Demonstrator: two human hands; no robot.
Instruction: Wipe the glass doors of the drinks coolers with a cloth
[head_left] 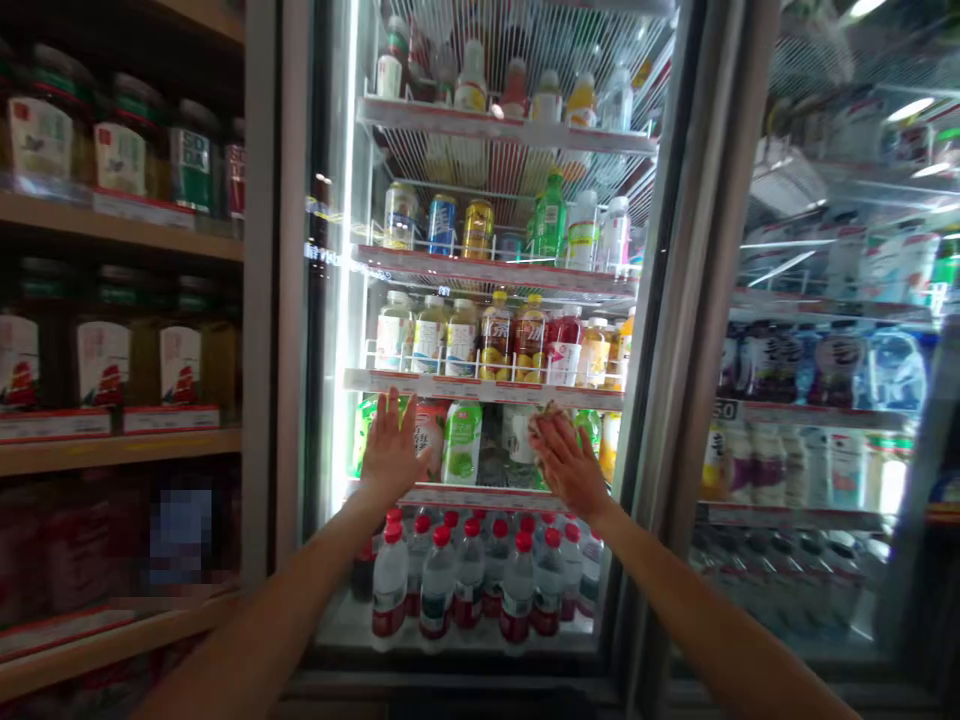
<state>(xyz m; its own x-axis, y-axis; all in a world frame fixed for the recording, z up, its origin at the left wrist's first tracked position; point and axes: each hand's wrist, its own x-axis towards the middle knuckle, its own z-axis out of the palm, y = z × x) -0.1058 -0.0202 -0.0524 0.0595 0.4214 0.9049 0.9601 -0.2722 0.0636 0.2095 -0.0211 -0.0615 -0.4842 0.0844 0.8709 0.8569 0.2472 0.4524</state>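
Observation:
Both my arms reach into an open drinks cooler. My left hand [390,450] is raised with fingers stretched out and apart, in front of a pink-labelled bottle [431,432] and a green-and-white bottle [462,442] on the second shelf from the bottom. My right hand [566,462] is at the same shelf; its fingers curl round the top of a bottle [519,432] whose label is mostly hidden. Below both hands stand several water bottles [469,575] with red caps.
Upper cooler shelves [480,388] hold rows of juice and tea bottles. The cooler's metal door frame [679,330] stands right of my right arm, with a closed glass-door cooler [825,400] beyond. Wooden shelves [120,445] with jars and boxes are on the left.

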